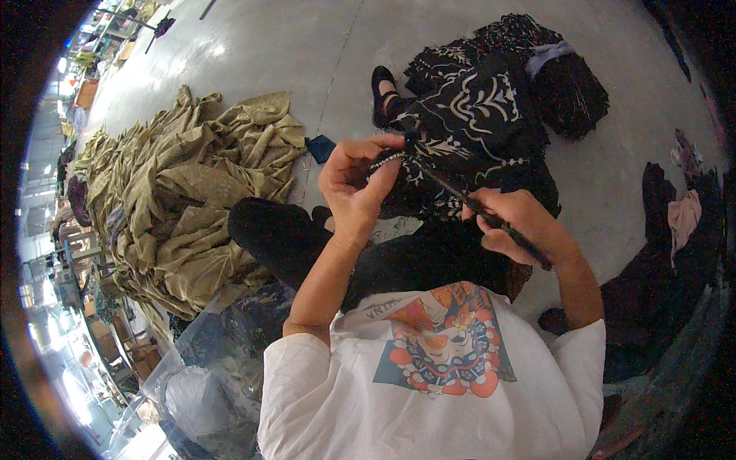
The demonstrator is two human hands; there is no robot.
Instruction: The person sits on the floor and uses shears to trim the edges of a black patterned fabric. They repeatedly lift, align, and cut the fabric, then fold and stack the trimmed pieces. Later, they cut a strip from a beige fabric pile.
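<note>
My left hand (359, 178) pinches a black edge with a row of light beads (388, 161) between thumb and fingers. In my right hand (514, 221) is a slim tool with a dark handle (512, 230) and a thin shaft (443, 183); its exact kind cannot be told. The shaft points up and left, its tip close to the pinched edge. Black fabric with white embroidery (483, 100) hangs from near my hands over my lap and spreads across the floor. Whether the tip touches the fabric is hidden by blur.
A large heap of olive fabric (195, 190) lies on the concrete floor (270, 52) to the left. A black strapped shoe (379, 106) rests beside the embroidered fabric. Clear plastic bags (201, 397) are at lower left. Dark fabric (644, 293) lies to the right.
</note>
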